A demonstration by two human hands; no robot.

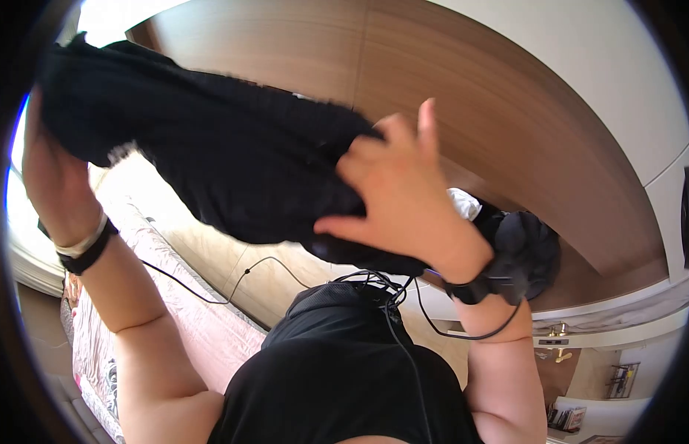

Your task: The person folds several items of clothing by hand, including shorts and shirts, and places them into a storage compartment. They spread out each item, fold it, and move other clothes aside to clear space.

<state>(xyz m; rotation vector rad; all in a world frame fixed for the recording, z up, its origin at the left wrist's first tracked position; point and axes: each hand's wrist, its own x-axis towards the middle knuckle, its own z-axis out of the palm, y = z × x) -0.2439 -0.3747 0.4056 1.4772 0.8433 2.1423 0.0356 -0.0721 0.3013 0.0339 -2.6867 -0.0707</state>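
A long piece of black clothing point(211, 140), its exact kind not clear, stretches from the upper left to the middle of the head view. My left hand point(59, 177) holds it up at its left end, with the fingers hidden behind the cloth. My right hand point(403, 181) lies against the right end, back of the hand towards me. Its thumb and fingers are spread, and one finger points up off the cloth. Dark bands circle both wrists.
Black cables point(389, 288) hang in front of my body and run to both sides. A bed with a pink cover point(166, 296) stands at lower left. Brown wooden panels point(463, 81) curve across the back. Dark and white cloth point(463, 203) lies beyond my right wrist.
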